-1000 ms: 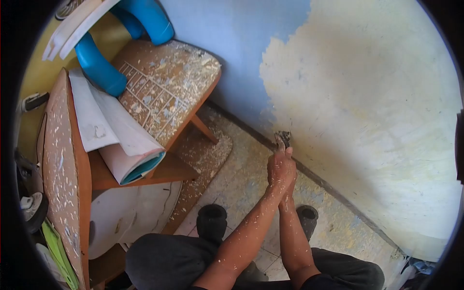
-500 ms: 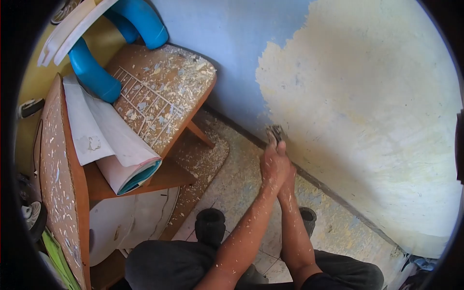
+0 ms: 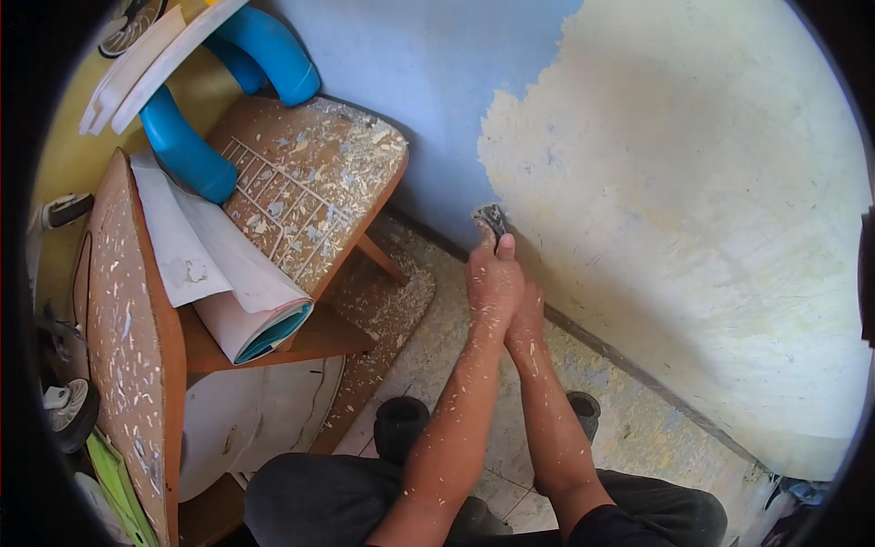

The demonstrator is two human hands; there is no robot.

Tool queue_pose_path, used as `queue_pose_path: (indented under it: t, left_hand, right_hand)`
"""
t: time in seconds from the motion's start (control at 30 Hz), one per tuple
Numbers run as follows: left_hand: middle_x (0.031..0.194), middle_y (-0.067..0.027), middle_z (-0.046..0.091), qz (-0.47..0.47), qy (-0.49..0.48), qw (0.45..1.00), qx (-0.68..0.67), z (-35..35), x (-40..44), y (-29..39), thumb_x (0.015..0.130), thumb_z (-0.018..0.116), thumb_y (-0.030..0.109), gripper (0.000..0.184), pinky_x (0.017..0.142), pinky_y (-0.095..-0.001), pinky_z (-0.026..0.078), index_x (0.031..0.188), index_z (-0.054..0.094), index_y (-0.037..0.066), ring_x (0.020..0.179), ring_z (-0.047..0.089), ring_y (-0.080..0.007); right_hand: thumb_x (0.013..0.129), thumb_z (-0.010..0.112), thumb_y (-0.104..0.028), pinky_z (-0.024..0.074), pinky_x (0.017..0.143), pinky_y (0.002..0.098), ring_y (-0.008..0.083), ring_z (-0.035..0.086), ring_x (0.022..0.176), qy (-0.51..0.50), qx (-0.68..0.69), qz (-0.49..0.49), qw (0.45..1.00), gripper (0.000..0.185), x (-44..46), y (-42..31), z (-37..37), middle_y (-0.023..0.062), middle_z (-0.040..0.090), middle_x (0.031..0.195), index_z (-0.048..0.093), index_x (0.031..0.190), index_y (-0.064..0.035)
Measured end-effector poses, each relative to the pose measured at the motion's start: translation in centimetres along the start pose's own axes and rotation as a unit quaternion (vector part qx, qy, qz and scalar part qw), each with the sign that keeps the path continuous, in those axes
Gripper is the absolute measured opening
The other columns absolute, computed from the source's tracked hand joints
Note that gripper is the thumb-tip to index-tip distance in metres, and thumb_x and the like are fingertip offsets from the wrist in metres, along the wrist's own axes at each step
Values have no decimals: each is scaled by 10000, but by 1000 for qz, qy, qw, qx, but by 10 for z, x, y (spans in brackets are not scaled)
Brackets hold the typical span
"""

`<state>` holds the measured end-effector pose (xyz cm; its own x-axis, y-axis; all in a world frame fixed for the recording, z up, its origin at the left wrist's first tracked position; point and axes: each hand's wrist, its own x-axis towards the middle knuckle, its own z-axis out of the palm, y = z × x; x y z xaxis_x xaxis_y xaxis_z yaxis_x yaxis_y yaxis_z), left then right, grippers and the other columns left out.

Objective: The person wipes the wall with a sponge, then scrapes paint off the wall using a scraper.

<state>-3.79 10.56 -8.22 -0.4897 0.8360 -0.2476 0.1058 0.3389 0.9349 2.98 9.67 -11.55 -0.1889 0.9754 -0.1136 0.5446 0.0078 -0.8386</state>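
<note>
A paint scraper [image 3: 490, 216], its blade crusted with pale paint, touches or nearly touches the wall [image 3: 656, 182] low down, at the edge between blue paint and the bare cream patch. My left hand [image 3: 495, 284] is closed around its handle, with one finger stretched along it toward the blade. Just behind and to the right, my right hand [image 3: 528, 314] is closed too, pressed against the left and partly hidden by it. The handle is mostly covered by both hands. Paint flakes cling to my forearms.
At left stands a brown wooden table [image 3: 365, 173] strewn with paint chips, a white wire rack [image 3: 283, 202] on it. Rolled papers [image 3: 223, 273] and a blue-legged plastic piece [image 3: 187, 150] lie there too. Flakes cover the tiled floor [image 3: 447, 374] by my feet.
Both hands and the scraper have moved up and left along the wall, toward the blue paint. The view has shifted slightly.
</note>
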Motion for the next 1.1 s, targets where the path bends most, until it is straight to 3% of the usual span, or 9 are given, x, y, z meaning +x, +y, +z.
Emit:
queue_pose_path:
  t: [0.13, 0.2, 0.33, 0.43, 0.53, 0.63, 0.73, 0.97, 1.1]
  left_hand:
    - [1141, -271, 602, 13, 16, 1000, 4, 6, -3, -4, 971, 487, 274, 434, 892, -440, 432, 1246, 511, -61, 1061, 567, -430]
    - [1225, -266, 566, -47, -32, 996, 72, 6, -14, -1, 973, 489, 308, 493, 944, -441, 414, 1313, 469, -49, 1135, 540, -418]
    - [1240, -228, 571, -27, -58, 997, 40, -20, -38, 47, 964, 517, 283, 503, 955, -406, 419, 1353, 438, -25, 1133, 553, -366]
    - [1217, -168, 590, 92, -20, 988, -124, -37, -51, 93, 954, 551, 207, 500, 879, -354, 476, 1377, 414, -20, 1024, 603, -260]
    - [1146, -100, 607, -10, -20, 912, -410, -57, -67, 145, 934, 581, 105, 521, 634, -254, 485, 1398, 382, -22, 775, 582, -123]
    - [1046, -77, 635, 37, -22, 921, -388, -45, -43, 162, 930, 596, 139, 413, 609, -251, 465, 1300, 496, -15, 754, 578, -118]
    - [850, -45, 648, 74, -130, 947, -285, -72, -77, 216, 909, 643, 211, 271, 700, -294, 479, 1043, 629, -24, 732, 587, -112]
    - [806, -35, 639, 74, -261, 921, -280, -76, -70, 207, 923, 617, 248, 177, 558, -255, 447, 934, 623, 72, 700, 584, -122]
    - [833, -55, 646, 51, -161, 908, -383, -54, -74, 188, 905, 641, 183, 220, 585, -249, 490, 1059, 626, 27, 686, 603, -128]
  right_hand:
    - [867, 609, -303, 473, 802, 425, 448, 600, 981, 63, 34, -47, 996, 406, -9, 17, 12, 282, 635, 1015, 583, 1158, -22]
    - [863, 613, -282, 477, 808, 418, 422, 621, 978, 53, 49, 40, 997, 393, -23, 14, 6, 271, 642, 1024, 580, 1157, -23]
    - [875, 603, -275, 477, 823, 404, 394, 630, 990, 57, 123, -45, 990, 393, -32, -19, -17, 250, 647, 1032, 567, 1173, -21]
    - [917, 548, -260, 476, 828, 401, 381, 635, 973, 72, 123, -136, 980, 401, -39, -79, -46, 244, 642, 1031, 505, 1229, -13]
    - [959, 465, -229, 468, 849, 407, 352, 637, 950, 135, 155, -152, 967, 392, -47, -126, -70, 213, 648, 1025, 429, 1282, -9]
    - [982, 411, -192, 506, 715, 388, 271, 641, 760, 221, 117, -272, 929, 285, -45, -144, -94, 160, 645, 891, 417, 1205, -15]
    - [985, 433, -180, 392, 385, 272, 102, 478, 449, 146, 312, -149, 927, 136, -54, -187, -137, 42, 520, 653, 394, 966, -50]
    - [989, 457, -235, 436, 395, 292, 119, 542, 457, 160, 185, -155, 957, 235, -56, -208, -153, 75, 573, 649, 483, 1032, -6]
    - [965, 492, -289, 494, 589, 461, 408, 652, 679, 239, 48, -221, 944, 350, -40, -186, -137, 240, 635, 739, 467, 1096, 35]
